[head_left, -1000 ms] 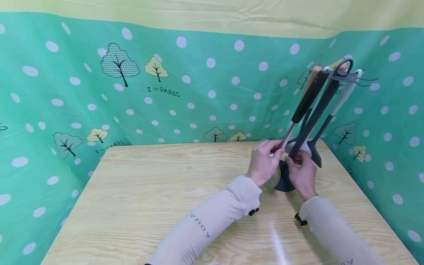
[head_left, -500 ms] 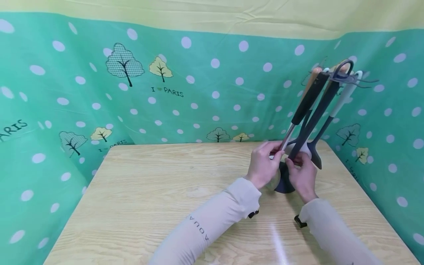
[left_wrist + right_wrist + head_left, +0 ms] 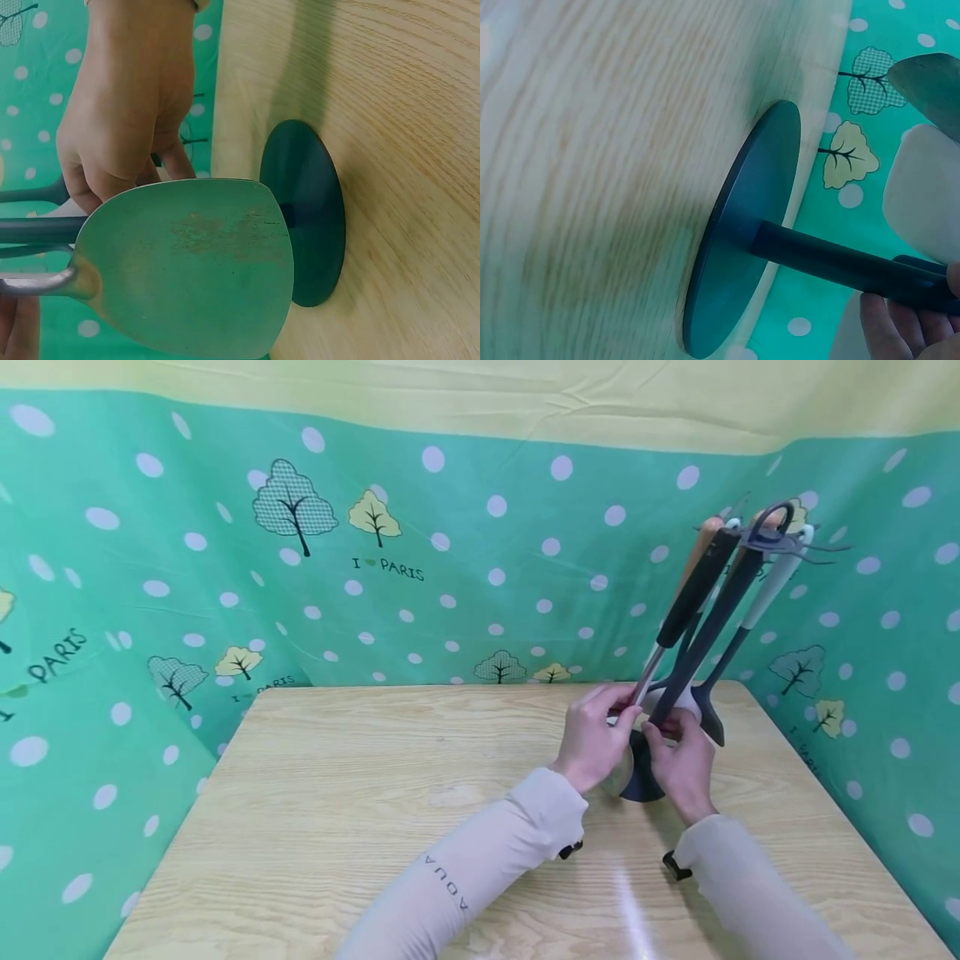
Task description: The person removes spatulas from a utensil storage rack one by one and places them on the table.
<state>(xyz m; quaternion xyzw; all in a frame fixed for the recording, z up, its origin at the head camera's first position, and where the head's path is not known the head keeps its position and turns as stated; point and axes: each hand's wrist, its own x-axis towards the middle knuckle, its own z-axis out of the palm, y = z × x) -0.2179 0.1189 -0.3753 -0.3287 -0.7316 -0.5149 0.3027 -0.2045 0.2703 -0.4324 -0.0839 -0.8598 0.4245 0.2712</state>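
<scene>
A dark utensil stand with a round base and a hooked, looped top holds several hanging utensils at the table's far right. My right hand grips the stand's post low down, its fingertips curled beneath the post in the right wrist view. Beside it, my left hand pinches the metal shank of a turner with a black handle. That turner's broad, worn metal blade fills the middle of the left wrist view, covering part of the post. Only a few left-hand fingers show there.
White handles and a wooden handle hang around the post. A dark spatula-like head hangs on the right. Green dotted cloth hangs behind and beside the wooden table.
The head view has shifted slightly, so the scene sits a little lower and the backdrop further right. Both hands keep the same holds on the turner and the stand.
</scene>
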